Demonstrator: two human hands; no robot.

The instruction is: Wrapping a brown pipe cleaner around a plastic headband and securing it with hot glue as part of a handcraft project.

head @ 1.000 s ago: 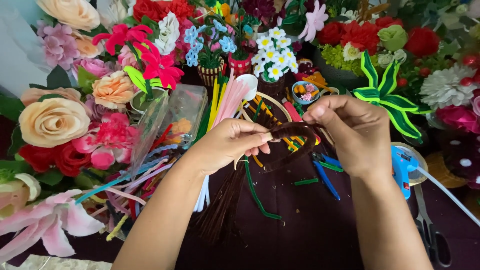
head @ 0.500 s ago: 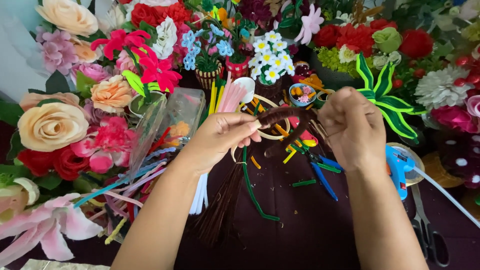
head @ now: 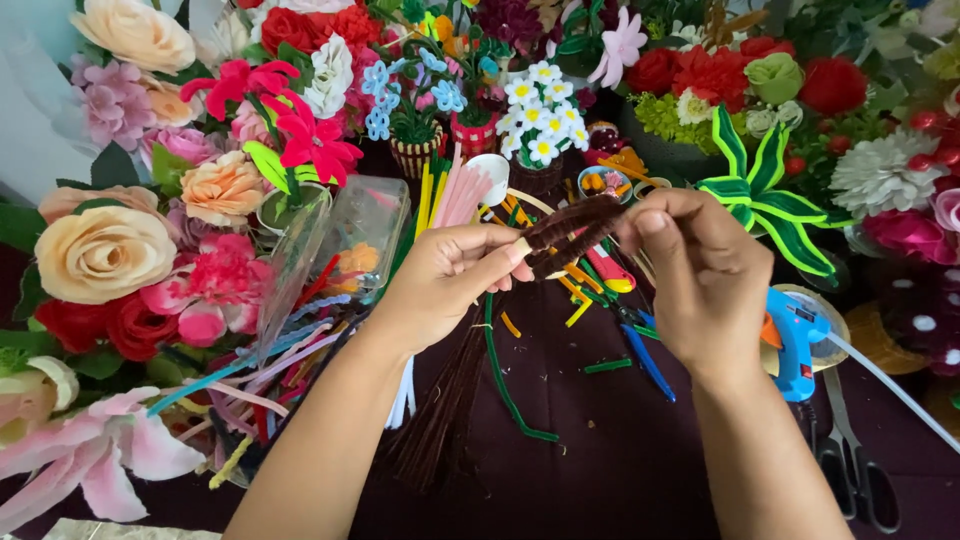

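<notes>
The left hand [head: 450,275] and right hand [head: 700,265] both pinch closed on a fuzzy dark brown pipe cleaner [head: 570,225], keeping it stretched between them; a blue glue gun [head: 795,345] lies right of the right hand.

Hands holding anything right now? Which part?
Yes: a dark brown pipe cleaner. The left hand pinches its left end at the fingertips; the right hand grips its right end.
</notes>
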